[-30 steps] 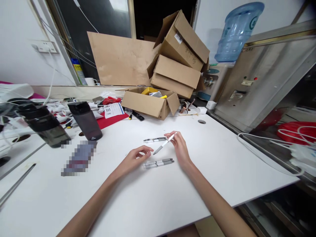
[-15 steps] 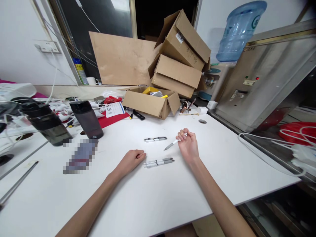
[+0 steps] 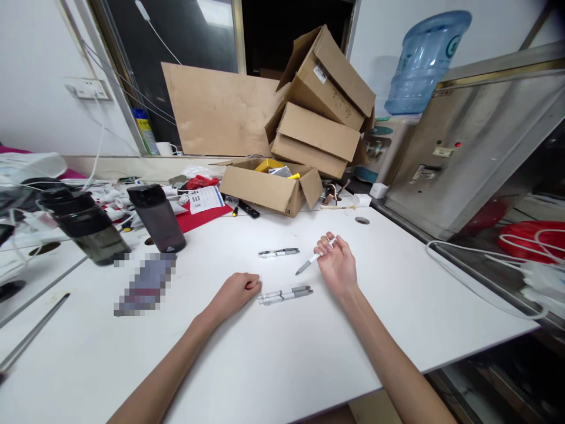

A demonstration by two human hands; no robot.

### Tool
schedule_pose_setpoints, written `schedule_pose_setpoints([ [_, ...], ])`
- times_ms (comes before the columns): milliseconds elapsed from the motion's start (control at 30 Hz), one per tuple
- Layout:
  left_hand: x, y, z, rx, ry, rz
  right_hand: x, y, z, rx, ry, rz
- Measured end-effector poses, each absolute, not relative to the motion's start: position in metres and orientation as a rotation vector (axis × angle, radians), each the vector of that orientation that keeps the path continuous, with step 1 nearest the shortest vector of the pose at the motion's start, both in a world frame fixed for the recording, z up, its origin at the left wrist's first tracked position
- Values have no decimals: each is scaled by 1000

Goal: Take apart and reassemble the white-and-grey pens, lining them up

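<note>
My right hand [image 3: 338, 263], palm turned up, has its fingers curled round a white pen with a grey grip [image 3: 308, 265], whose tip points down and to the left above the white table [image 3: 282, 347]. My left hand [image 3: 241, 290] rests closed on the table, and nothing shows between its curled fingers. Just right of it, two similar pens [image 3: 286, 294] lie side by side, their clear ends close to my left hand. Farther back, a small group of pens [image 3: 278, 252] lies flat between the two hands.
Two dark bottles [image 3: 158, 219] stand at the left beside a pixelated flat object [image 3: 145, 285]. An open cardboard box [image 3: 260, 187] sits at the back, with more boxes behind. A metal cabinet [image 3: 481, 141] and white cables [image 3: 477, 282] are at the right.
The whole view has shifted slightly, with everything a little lower in the picture. Both hands keep nearly the same pose, and the pen stays in my right hand.
</note>
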State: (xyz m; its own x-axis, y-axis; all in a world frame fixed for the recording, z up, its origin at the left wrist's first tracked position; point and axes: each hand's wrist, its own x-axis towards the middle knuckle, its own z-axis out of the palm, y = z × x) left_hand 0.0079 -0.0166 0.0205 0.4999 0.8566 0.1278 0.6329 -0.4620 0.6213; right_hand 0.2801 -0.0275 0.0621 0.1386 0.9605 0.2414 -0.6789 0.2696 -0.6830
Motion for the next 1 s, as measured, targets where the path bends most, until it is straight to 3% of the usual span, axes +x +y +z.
schedule_pose_setpoints([
  [1000, 3, -10, 10, 2334, 1246, 511, 280, -27, 61, -302, -595, 1337],
])
